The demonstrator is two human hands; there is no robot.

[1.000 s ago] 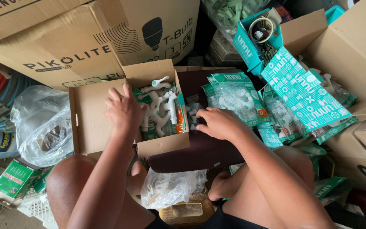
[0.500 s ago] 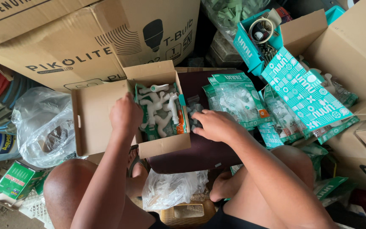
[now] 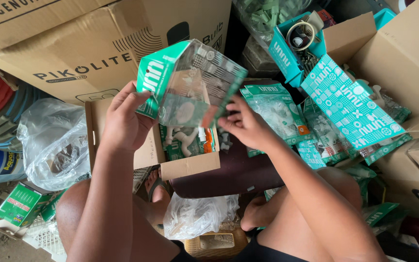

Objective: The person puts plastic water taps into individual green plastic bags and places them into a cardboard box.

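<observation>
Head view: a big brown corrugated cardboard carton [image 3: 88, 43] with a matte, creased face fills the top left, and another tan carton [image 3: 408, 63] rises at the right. Between them, low down, sits a small open cardboard box [image 3: 146, 150] with its flaps folded out, holding green packets and pale plastic fittings. Beside it on the left lies a crumpled clear plastic bag [image 3: 49, 140], glossy and wrinkled. To the right a heap of flat teal-and-white printed packets [image 3: 350, 104] spreads over the cartons, their film shiny. Held up above the small open box is a green-edged clear blister packet [image 3: 190, 82], rectangular, with a stiff card back and see-through front showing white parts inside. The left hand [image 3: 124, 121] grips its left edge, fingers curled round the card. The right hand [image 3: 246, 123] pinches its lower right corner with the fingertips. Both hands are closed on the packet, which hangs tilted in the air, touching nothing else.
</observation>
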